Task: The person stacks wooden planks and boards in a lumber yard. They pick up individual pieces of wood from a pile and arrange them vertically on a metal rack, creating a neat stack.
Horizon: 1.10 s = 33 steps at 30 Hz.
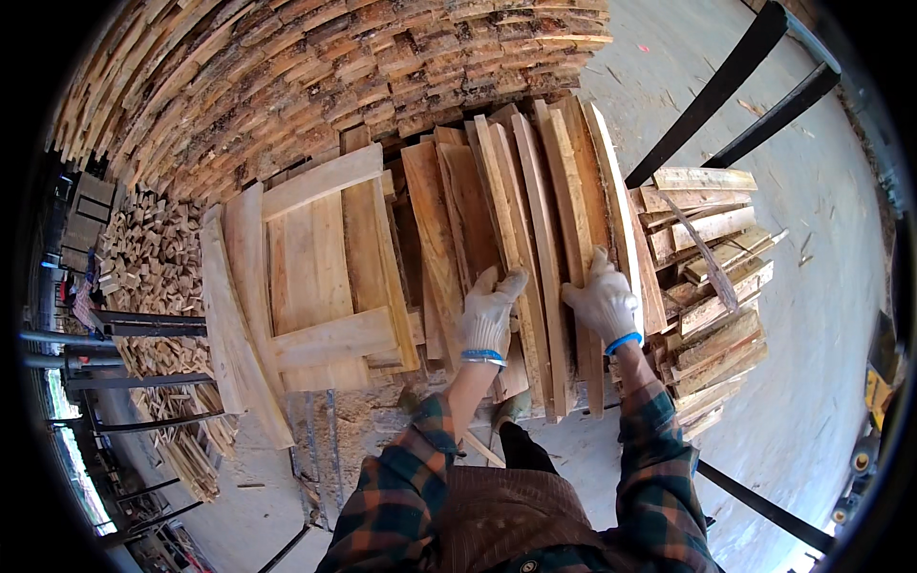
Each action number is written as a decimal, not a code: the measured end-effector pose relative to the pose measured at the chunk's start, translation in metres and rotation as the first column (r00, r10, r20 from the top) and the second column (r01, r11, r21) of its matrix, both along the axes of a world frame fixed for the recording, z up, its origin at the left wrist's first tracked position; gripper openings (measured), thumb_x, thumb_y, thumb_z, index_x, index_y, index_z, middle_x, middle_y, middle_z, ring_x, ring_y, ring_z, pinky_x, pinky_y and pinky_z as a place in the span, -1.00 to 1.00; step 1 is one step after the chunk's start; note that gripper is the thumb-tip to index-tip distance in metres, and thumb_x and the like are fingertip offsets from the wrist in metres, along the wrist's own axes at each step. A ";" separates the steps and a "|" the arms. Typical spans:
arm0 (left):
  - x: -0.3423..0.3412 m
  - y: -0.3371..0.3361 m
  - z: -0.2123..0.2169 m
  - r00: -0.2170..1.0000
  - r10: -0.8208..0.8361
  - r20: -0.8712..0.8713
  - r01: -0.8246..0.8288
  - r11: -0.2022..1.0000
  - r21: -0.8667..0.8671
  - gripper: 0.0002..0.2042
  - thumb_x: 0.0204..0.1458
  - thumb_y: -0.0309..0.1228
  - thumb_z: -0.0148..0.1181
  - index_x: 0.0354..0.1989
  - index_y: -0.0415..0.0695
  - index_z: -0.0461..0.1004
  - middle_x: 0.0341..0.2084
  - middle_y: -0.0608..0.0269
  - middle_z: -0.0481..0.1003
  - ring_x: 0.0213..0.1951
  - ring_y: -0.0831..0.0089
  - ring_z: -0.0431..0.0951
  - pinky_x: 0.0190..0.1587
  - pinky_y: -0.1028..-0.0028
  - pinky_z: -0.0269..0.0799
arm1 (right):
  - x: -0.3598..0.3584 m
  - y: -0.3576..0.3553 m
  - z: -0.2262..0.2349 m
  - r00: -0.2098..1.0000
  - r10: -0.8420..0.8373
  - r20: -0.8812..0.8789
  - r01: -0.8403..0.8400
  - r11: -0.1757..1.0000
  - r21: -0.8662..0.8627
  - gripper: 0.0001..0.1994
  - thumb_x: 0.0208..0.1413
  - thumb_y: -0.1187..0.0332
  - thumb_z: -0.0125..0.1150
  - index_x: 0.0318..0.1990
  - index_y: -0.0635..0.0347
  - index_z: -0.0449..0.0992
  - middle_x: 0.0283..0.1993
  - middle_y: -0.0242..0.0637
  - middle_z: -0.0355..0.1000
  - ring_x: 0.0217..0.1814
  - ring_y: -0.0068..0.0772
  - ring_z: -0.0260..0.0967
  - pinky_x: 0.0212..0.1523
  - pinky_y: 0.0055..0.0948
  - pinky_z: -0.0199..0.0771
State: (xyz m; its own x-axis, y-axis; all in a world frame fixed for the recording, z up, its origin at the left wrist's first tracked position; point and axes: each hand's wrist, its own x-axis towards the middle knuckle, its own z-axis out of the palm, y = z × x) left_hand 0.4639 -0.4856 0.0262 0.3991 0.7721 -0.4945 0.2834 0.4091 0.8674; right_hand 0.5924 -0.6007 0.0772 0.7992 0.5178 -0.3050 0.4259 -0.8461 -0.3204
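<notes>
Both my hands wear white knit gloves with blue cuffs and work at a row of rough wooden boards standing on edge, side by side. My left hand [493, 313] is closed at the edge of a board [501, 205] left of the row's middle, its fingers bent and partly hidden. Farther right, my right hand [606, 298] grips a board [573, 186], fingertips over its upper edge and thumb to the left. Between the hands stand a few more boards [537, 220], their near ends tilted toward me.
A stack of flat planks [306, 277] lies to the left, crosspieces on top. Behind rises a high timber pile [315, 76]. More rough boards [716, 248] are stacked at right beside a dark metal frame [712, 95]. Offcuts [153, 248] are heaped far left.
</notes>
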 end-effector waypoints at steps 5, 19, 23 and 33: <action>0.018 0.037 0.017 0.813 -0.465 -0.349 0.500 0.866 0.011 -0.22 -0.15 0.04 0.42 0.08 -0.41 0.41 -0.12 -0.08 0.55 0.00 0.26 0.54 -0.03 0.39 0.43 | -0.018 -0.008 -0.005 1.000 0.003 0.003 -0.003 0.999 0.045 -0.17 -0.06 0.07 0.32 0.25 0.36 0.03 0.07 0.25 0.36 0.02 0.18 0.45 -0.09 0.03 0.53; 0.015 0.009 0.006 0.994 -0.106 -0.012 0.104 0.988 -0.115 0.17 -0.33 -0.09 0.61 0.37 -0.46 -0.03 0.03 -0.03 0.44 -0.03 0.45 0.44 -0.03 0.56 0.38 | -0.024 -0.004 -0.020 0.997 -0.004 -0.071 0.021 0.970 0.244 -0.28 0.05 -0.18 0.20 0.38 -0.37 0.18 0.39 0.19 0.05 0.33 0.29 0.17 0.25 0.02 0.28; 0.015 0.023 -0.020 0.962 0.149 0.229 0.006 0.825 -0.565 -0.32 0.16 -0.46 0.07 0.39 -0.41 -0.11 0.22 -0.15 0.20 0.20 0.25 0.30 0.26 0.39 0.18 | -0.009 -0.017 -0.040 0.968 0.024 -0.251 0.162 0.704 0.692 -0.21 0.04 -0.08 0.30 0.35 0.13 0.23 0.23 0.18 0.33 0.34 0.04 0.23 0.28 -0.09 0.30; -0.056 0.023 0.002 0.719 -0.615 0.325 0.666 0.743 -0.066 -0.51 0.36 -0.30 -0.38 0.19 -0.61 0.00 0.12 -0.46 0.22 0.11 -0.20 0.38 0.26 -0.08 0.32 | -0.042 -0.068 -0.041 0.753 0.148 -0.641 0.408 0.658 0.632 -0.09 -0.04 -0.33 0.25 0.18 0.40 0.37 -0.05 -0.09 0.51 0.01 -0.24 0.47 0.03 -0.31 0.48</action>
State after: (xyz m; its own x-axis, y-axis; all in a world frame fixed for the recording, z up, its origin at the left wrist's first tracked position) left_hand 0.4082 -0.4621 0.0285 0.9003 0.1983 -0.3876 0.3013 0.3588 0.8834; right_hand 0.5509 -0.6685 0.0364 0.6561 0.6847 -0.3174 -0.1896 -0.2575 -0.9475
